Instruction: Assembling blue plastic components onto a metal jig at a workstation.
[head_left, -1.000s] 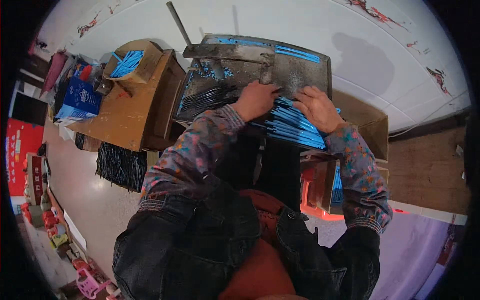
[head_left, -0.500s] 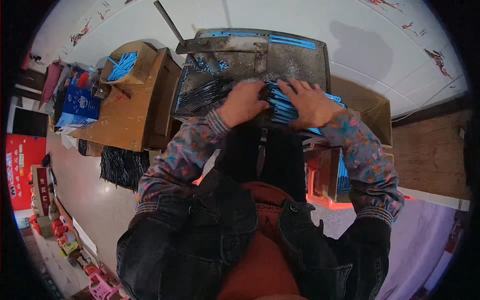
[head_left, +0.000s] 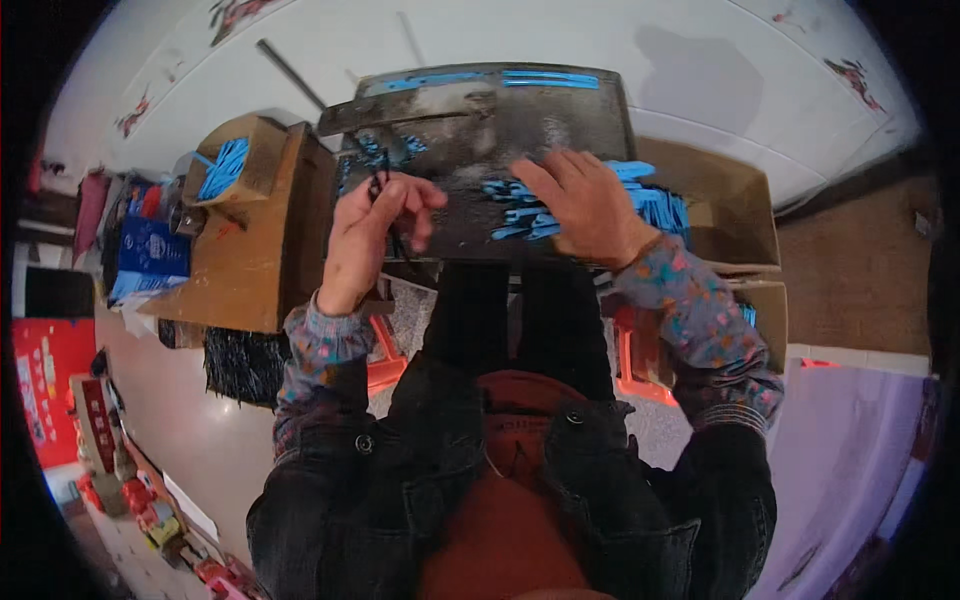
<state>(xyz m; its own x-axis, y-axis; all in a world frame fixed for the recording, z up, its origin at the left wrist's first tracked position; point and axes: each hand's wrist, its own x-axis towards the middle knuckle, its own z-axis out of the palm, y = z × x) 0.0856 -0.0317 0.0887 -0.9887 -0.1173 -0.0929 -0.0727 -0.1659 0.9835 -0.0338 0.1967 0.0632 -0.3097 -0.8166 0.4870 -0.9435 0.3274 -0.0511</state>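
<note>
My left hand (head_left: 365,235) is raised over the left front edge of the dark worktable (head_left: 470,170). Its fingers curl around a few thin black strips (head_left: 378,183), whose ends stick out above and below the hand; motion blurs them. Palm down, my right hand (head_left: 590,210) rests on a spread of flat blue strips (head_left: 655,205), fingers stretched out and thumb pointing left. Dark ends of those strips show left of this hand, and its palm hides part of the pile.
A metal lever press (head_left: 400,115) stands at the table's back left, with blue scraps (head_left: 395,150) around it. Two blue strips (head_left: 550,79) lie along the back edge. Cardboard boxes (head_left: 725,205) flank the table; the left box (head_left: 262,150) holds blue strips. Black strands (head_left: 240,365) hang below.
My left hand has moved left, away from the blue strips, and now grips black strips from the pile there. My right hand stays on the blue strips. The view has shifted slightly.
</note>
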